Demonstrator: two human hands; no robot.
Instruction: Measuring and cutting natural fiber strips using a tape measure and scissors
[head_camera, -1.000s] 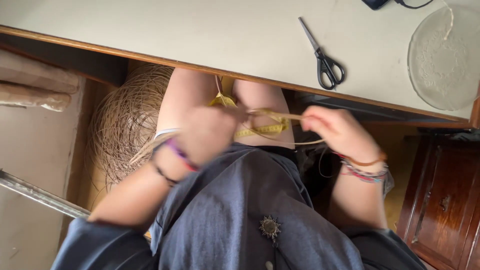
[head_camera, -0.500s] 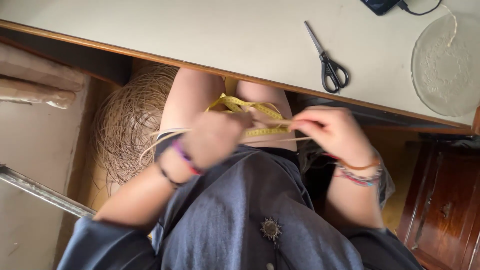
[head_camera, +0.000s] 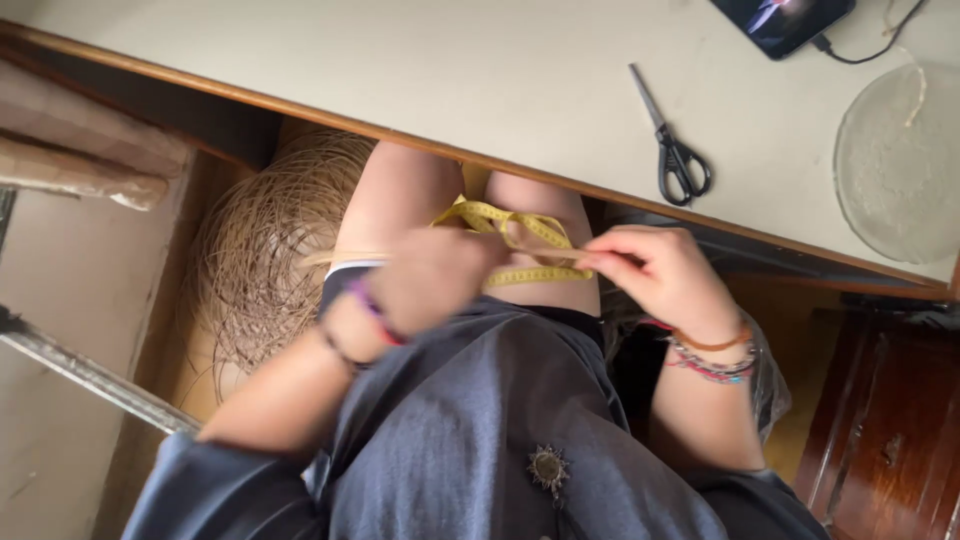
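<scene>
Left hand (head_camera: 435, 280) blurred, fingers curled around a thin pale strand, right hand (head_camera: 665, 275) pinching the same strand; yellow measuring tape (head_camera: 520, 240) on the lap below the table (head_camera: 400, 70); scissors (head_camera: 672, 150) on top

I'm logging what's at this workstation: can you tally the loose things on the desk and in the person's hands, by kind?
Scissors: 1
Phone with cable: 1
Round clear plate: 1
Yellow measuring tape, held between left hand and right hand: 1
Total: 4
</scene>
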